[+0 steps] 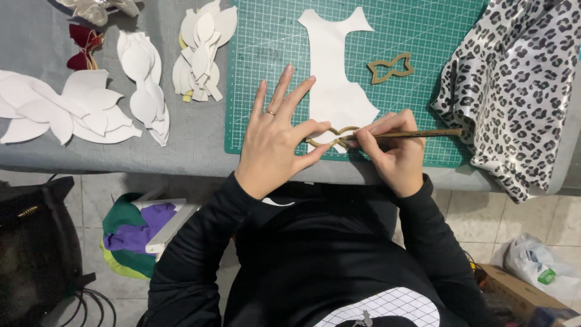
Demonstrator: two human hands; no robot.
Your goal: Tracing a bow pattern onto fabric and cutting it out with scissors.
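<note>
The left hand (275,136), fingers spread, pins a tan bow-shaped outline template (330,138) on white cut sheet material (336,91); the right hand (393,145) pinches a brown pencil (417,134) at the template's edge, so tracing looks underway; stacks of white cut petal shapes (145,91) lie finished on the grey counter (200,133).

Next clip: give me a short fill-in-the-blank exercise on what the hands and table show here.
1. The left hand presses a bow-shaped template onto a white ____ cutout.
2. The right hand holds a slim ____ against the template.
3. The cutout lies on a ____ cutting mat.
4. A second bow template lies ____ of the cutout.

Missing words: sheet; pencil; green; right
</note>
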